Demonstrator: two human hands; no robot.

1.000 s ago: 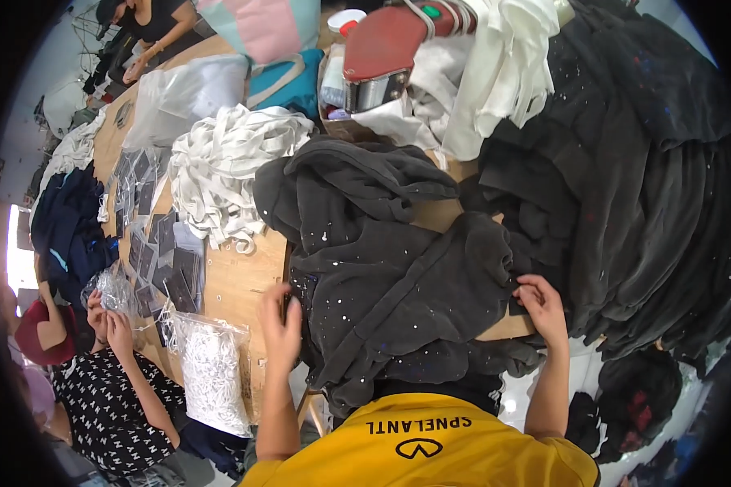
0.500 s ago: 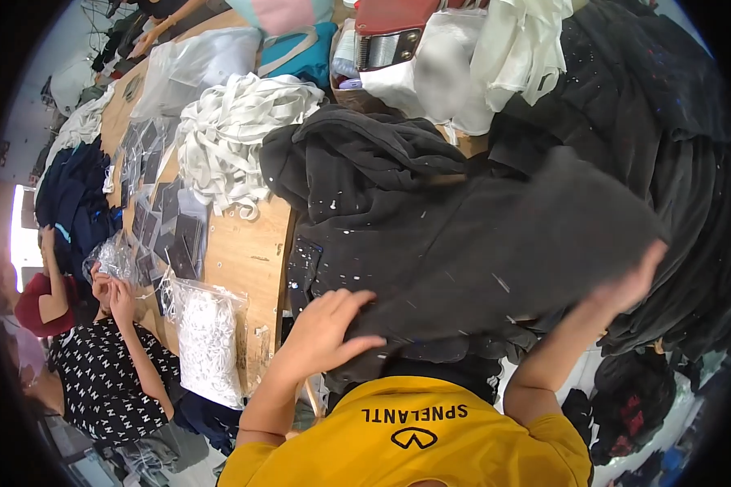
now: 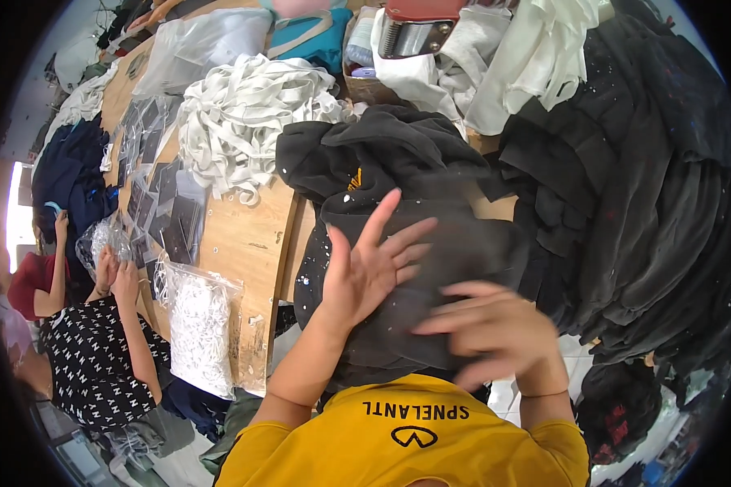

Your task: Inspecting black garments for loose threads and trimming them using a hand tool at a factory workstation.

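Note:
A dark grey, thick cloth garment (image 3: 418,321) with white specks of lint lies before me at the table's edge, its far part bunched in folds. A small yellow-orange mark shows on the folds. Part of its right side is smeared by motion. Over its middle my left hand (image 3: 364,272) is raised, palm showing and fingers spread, with nothing in it. My right hand (image 3: 499,329) hovers over the near right part, blurred, its fingers stretched to the left and apart. I cannot tell whether it touches the cloth.
A big heap of dark garments (image 3: 625,187) rises on the right. Left on the wooden table (image 3: 248,239) are a pile of white straps (image 3: 244,122), dark cards in clear bags (image 3: 166,211) and a bag of white cords (image 3: 203,333). Co-workers (image 3: 97,357) are at the far left.
My right hand has let go of the cloth's right end and come in to the left. The stretched-out panel is now folded or dropped leftward. My left hand has lifted and spread.

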